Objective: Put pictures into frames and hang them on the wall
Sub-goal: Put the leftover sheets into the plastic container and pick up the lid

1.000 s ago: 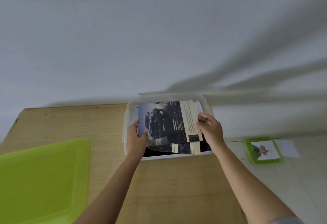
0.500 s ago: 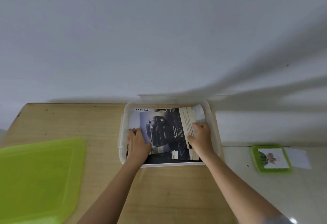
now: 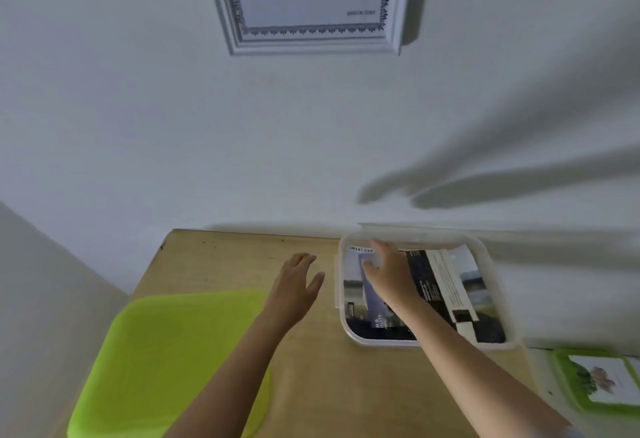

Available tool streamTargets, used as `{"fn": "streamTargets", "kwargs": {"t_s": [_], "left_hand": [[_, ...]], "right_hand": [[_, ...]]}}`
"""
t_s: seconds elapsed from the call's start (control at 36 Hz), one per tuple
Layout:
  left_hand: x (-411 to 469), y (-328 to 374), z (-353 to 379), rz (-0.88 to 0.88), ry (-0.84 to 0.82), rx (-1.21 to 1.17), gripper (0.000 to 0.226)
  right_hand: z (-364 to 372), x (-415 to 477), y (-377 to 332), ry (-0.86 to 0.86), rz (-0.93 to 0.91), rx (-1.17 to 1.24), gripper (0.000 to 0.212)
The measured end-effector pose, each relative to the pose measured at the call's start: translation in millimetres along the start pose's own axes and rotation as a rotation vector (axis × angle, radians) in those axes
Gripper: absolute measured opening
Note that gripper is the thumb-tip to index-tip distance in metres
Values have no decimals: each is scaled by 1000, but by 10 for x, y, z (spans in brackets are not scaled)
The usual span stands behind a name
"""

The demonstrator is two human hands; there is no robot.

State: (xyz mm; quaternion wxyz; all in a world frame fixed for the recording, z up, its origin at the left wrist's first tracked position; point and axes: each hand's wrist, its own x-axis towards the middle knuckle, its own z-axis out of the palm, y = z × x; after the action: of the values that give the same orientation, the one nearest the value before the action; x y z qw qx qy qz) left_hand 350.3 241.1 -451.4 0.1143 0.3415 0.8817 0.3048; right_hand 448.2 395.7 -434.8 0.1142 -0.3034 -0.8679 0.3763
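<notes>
A clear plastic box sits at the back right of the wooden table and holds a stack of printed pictures, the top ones showing dark car adverts. My right hand lies flat on the pictures inside the box, fingers spread. Left of the box, my left hand hovers over the table with fingers apart and nothing in it. A white ornate picture frame hangs on the wall above, with a "21x29.7CM" insert sheet inside.
A lime green lid lies on the table's left half. On the floor at the right lies a small green frame with a flower picture. The white wall runs directly behind the table.
My left hand has left the box and moved left over the table. My right hand shifted to the left side of the pictures. The view tilted up, showing the hung frame.
</notes>
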Motion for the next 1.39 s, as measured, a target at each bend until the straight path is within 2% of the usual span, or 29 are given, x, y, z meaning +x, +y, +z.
{"fn": "streamTargets", "kwargs": {"t_s": [0.14, 0.28, 0.36, 0.44, 0.81, 1.11, 1.25, 1.39], "left_hand": [[-436, -993, -546, -91, 0, 102, 44], [-1036, -1952, -912, -361, -18, 219, 49], [-1385, -2314, -1013, -504, -28, 229, 52], [-1609, -2515, -1030, -544, 9, 222, 55], [-1811, -2662, -986, -625, 138, 92, 74], [-1813, -2523, -987, -737, 284, -66, 75], [-1698, -2293, -1036, -725, 383, -67, 75], [-1310, -1793, -999, -642, 456, -90, 73]], "right_hand": [[796, -293, -545, -54, 63, 84, 50], [1569, -715, -725, -154, 180, 48, 59], [1878, -978, -743, -160, 264, 17, 66], [2061, -1191, -766, -144, 318, 20, 71], [2328, -1490, -883, -111, 253, -150, 73], [2222, -1395, -903, -158, 274, -41, 73], [1974, -1229, -932, -123, 208, -9, 71], [1391, -961, -818, -46, 142, 0, 70]]}}
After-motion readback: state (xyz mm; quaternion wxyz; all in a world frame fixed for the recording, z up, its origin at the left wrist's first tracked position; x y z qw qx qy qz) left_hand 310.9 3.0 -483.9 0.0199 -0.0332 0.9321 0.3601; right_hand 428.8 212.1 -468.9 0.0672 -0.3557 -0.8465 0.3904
